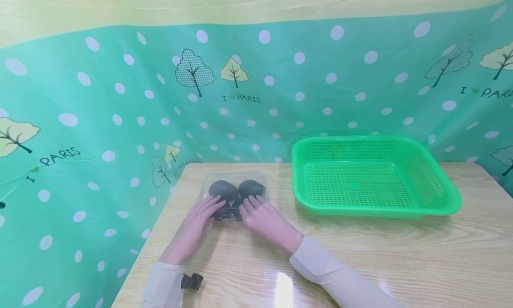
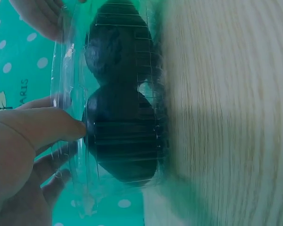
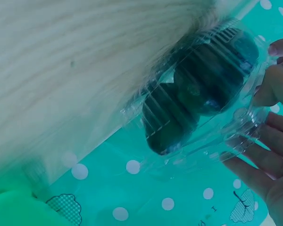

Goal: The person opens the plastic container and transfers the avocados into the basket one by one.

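Clear plastic box [image 1: 230, 213]: skid and spill risk

Box stands at ten o'clock on the worktop [image 1: 360, 259], dark oval fruit [image 1: 223, 190] inside. Uneven force from the two sides could flex the thin plastic or skid it, rolling the fruit. Grip: left hand [image 1: 196, 219] pinches the front rim at seven o'clock, right hand [image 1: 262, 215] at five, fingers over the top. Left arm [image 1: 164, 281] reaches from seven o'clock, right arm [image 1: 332, 272] from four.

We wear off-white: a long left sleeve [image 1: 162, 286] with a small black piece [image 1: 195, 281] at its edge, and a right sleeve [image 1: 348, 279] ending in a seamed cuff [image 1: 314, 262] with a tiny button [image 1: 303, 256].
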`<move>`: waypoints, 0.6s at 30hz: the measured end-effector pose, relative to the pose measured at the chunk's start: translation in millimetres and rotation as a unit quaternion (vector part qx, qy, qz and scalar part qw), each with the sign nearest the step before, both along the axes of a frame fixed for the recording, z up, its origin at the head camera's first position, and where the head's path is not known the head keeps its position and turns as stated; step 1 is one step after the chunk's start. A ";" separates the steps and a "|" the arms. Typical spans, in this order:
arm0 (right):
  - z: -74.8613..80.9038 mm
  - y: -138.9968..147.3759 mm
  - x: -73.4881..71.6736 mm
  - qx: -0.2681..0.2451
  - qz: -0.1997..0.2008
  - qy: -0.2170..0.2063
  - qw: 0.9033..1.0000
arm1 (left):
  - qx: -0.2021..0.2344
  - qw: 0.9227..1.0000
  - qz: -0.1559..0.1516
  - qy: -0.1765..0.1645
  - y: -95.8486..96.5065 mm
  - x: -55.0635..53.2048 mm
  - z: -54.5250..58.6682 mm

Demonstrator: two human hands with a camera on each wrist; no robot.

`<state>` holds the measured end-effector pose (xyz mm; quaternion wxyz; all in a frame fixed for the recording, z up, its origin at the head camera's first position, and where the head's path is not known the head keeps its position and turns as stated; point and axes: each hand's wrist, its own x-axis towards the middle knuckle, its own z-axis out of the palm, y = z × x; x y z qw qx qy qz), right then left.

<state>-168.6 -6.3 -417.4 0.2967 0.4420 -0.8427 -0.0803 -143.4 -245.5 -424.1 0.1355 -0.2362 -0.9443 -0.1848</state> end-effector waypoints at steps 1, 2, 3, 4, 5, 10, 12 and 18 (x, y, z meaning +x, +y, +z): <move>0.4 0.3 -0.5 0.002 0.002 0.002 1.000 | 0.001 1.000 0.000 -0.001 0.1 -0.5 -0.4; 0.6 0.6 -0.9 0.003 0.003 0.004 1.000 | 0.002 1.000 0.000 -0.003 0.1 -1.2 -0.9; 1.1 0.9 -1.1 0.003 0.004 0.006 1.000 | 0.001 1.000 0.001 -0.005 0.1 -2.0 -1.4; 1.5 0.8 -1.2 0.004 0.005 0.008 1.000 | 0.002 1.000 0.002 -0.007 0.0 -2.3 -1.4; 1.9 0.5 -1.2 0.004 0.005 0.009 1.000 | 0.001 1.000 0.003 -0.009 -0.1 -2.7 -1.6; 2.7 -1.9 -1.2 0.009 0.002 0.009 1.000 | 0.002 1.000 0.004 -0.018 -0.8 -3.7 -2.5; 3.1 -2.8 -1.1 0.013 0.001 0.009 1.000 | 0.005 1.000 0.004 -0.018 -1.5 -3.4 -3.1; 6.1 -4.0 -0.4 0.015 -0.002 0.004 1.000 | 0.009 1.000 -0.001 -0.013 -2.6 -3.7 -4.8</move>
